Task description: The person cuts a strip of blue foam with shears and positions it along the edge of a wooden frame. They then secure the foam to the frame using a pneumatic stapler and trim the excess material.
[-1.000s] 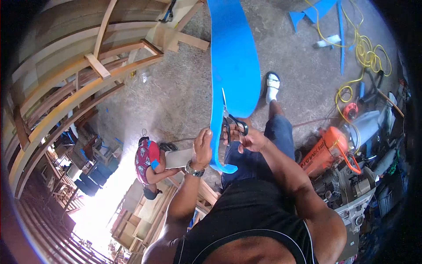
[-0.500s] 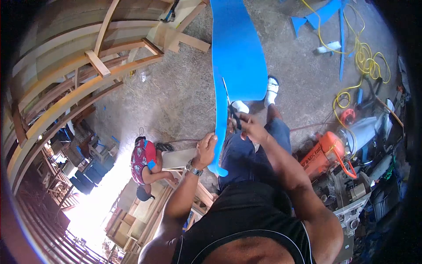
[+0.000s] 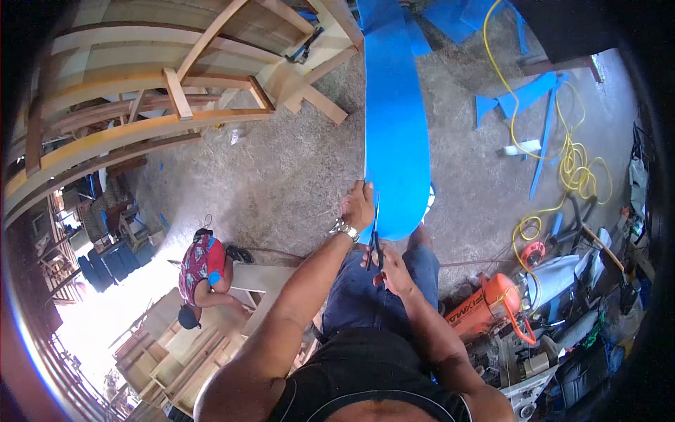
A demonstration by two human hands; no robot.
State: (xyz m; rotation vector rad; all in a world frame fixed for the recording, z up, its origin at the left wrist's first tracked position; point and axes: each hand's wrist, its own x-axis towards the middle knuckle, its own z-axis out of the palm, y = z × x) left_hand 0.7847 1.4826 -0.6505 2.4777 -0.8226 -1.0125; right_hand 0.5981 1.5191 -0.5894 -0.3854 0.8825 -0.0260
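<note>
Blue sheet point(image 3: 397, 141) stretched away from the person over a concrete floor point(image 3: 302, 148), its long axis running from a rounded near end by the dark shorts point(image 3: 351, 288) out past the top of the view. The left grip point(image 3: 358, 205), a metal-banded watch point(image 3: 344, 228) at its wrist, held the sheet at its left edge, forward of the rounded end. The right grip point(image 3: 394, 271), closer to the body and just short of that end, was curled around the handles of black scissors point(image 3: 375, 248). Their blades pointed forward, nearly in line with the sheet's length, close inside the left edge and beside the left fingers. The left grip was the nearer, in direct contact; the right met the sheet only through the scissors. At left, a co-worker point(image 3: 200, 264) bent near a pale panel point(image 3: 264, 276).
</note>
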